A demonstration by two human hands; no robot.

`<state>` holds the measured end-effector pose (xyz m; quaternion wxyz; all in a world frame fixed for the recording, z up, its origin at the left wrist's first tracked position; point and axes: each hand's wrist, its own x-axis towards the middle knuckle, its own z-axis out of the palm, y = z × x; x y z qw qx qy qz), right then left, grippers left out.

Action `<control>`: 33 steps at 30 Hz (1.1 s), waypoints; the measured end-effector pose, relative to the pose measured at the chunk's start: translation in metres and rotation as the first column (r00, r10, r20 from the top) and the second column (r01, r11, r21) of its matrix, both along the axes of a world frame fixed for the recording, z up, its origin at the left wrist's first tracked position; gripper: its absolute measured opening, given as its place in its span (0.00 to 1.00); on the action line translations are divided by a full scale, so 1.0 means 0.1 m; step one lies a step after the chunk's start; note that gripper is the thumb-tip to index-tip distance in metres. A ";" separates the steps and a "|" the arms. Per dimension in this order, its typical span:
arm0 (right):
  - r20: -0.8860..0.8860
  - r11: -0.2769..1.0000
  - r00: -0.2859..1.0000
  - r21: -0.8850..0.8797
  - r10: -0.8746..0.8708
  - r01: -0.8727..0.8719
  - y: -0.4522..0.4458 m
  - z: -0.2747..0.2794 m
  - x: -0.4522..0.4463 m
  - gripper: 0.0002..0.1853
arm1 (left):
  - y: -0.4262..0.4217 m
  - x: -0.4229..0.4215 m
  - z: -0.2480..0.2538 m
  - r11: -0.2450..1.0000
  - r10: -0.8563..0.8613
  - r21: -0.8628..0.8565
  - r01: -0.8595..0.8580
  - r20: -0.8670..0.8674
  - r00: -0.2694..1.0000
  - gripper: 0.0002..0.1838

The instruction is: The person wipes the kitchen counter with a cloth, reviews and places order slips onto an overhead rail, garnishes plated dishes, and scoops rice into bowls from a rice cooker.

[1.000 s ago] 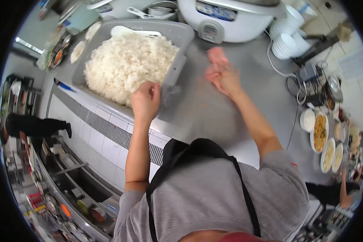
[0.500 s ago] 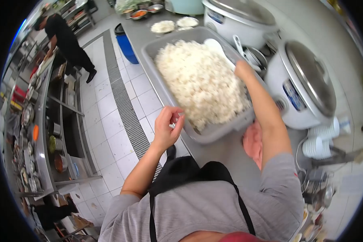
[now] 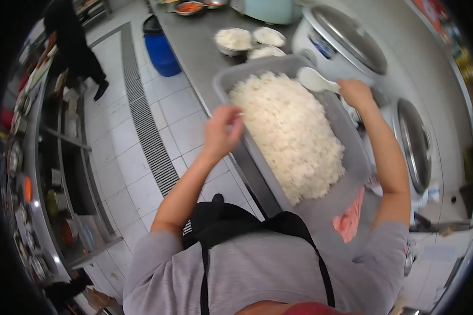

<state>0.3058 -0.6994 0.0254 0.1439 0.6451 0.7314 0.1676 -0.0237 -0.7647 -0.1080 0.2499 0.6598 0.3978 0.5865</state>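
A: Is any writing readable?
B: Hardly. The white rice cooker with a domed metal lid [image 3: 347, 39], upper right, carries a blue label [image 3: 321, 46] too blurred to read. The red and yellow packages [image 3: 431, 16] at the upper right edge are equally unclear.
A: What is hidden or cut off?
B: A second metal-lidded cooker [image 3: 415, 144], at right, is partly behind the person's arm. At the upper left, a person in black clothing [image 3: 73, 44] is cut off above the shoulders.
A: And the hands?
B: The right hand [image 3: 356, 94] is closed around the handle of a white plastic rice paddle [image 3: 314, 80], right of the upper centre, covering the handle's end. The left hand [image 3: 223, 132], left of centre, is blurred with curled fingers, beside the tub's left rim; I cannot tell whether it holds or touches anything.
A: Which tub?
B: The grey rectangular plastic tub [image 3: 355, 152] at centre, heaped with white cooked rice [image 3: 289, 136]. The paddle's head is over its far right corner. A crumpled pink cloth [image 3: 348, 219] lies near its lower right end.
A: Other containers?
B: Three small round bowls [image 3: 232, 51] of white rice, top centre; left of them, a metal bowl [image 3: 188, 14] of orange food.
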 end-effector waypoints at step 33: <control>-0.796 0.709 0.603 0.460 0.061 0.535 -4.37 -1.12 1.12 0.15 | -1.49 0.59 0.01 0.969 -0.199 -0.127 0.210 0.098 0.975 0.12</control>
